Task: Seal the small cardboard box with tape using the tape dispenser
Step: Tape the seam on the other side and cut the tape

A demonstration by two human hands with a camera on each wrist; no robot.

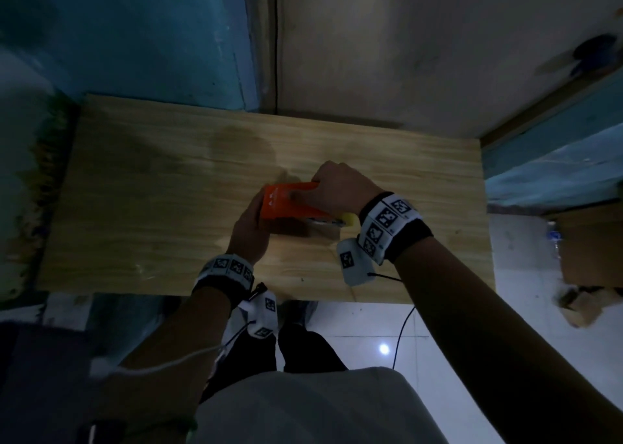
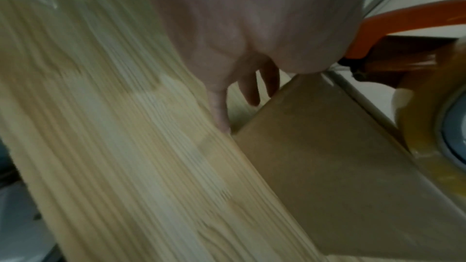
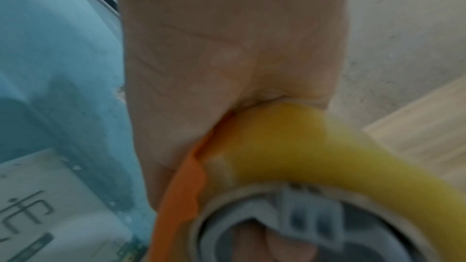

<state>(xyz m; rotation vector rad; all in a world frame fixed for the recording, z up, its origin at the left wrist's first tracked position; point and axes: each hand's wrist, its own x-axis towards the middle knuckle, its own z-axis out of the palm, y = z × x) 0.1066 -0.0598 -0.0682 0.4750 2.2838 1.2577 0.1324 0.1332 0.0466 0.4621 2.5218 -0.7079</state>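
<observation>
Fingers (image 1: 328, 170) of the right hand (image 1: 337, 187) are curled over the top of the orange tape dispenser (image 1: 290, 200), holding it from above; in the right wrist view a fingertip shows through the grey hub (image 3: 302, 224) of the tape roll (image 3: 290, 136), so the grip goes round the dispenser body. Left hand (image 1: 251, 231) lies against the left end of the dispenser and the small cardboard box (image 2: 340, 166) under it. In the left wrist view its fingers (image 2: 252, 91) point down, straight and close together, along the far side of the box, w/ one fingertip reaching the tabletop (image 1: 151, 207); if they press the box or only touch it, I cannot tell.

Box stands on the wooden tabletop, near its middle and a bit toward the front edge, mostly hidden in the head view by the dispenser and both hands. Dispenser sits on top of the box, the yellowish tape roll at its right end, just beside the right wrist. Both wrists wear bands w/ black-and-white markers (image 1: 387, 217). Behind the tabletop is a blue wall (image 1: 135, 32); at the right, on the tiled floor (image 1: 438, 359), some brown cardboard (image 1: 590, 248).
</observation>
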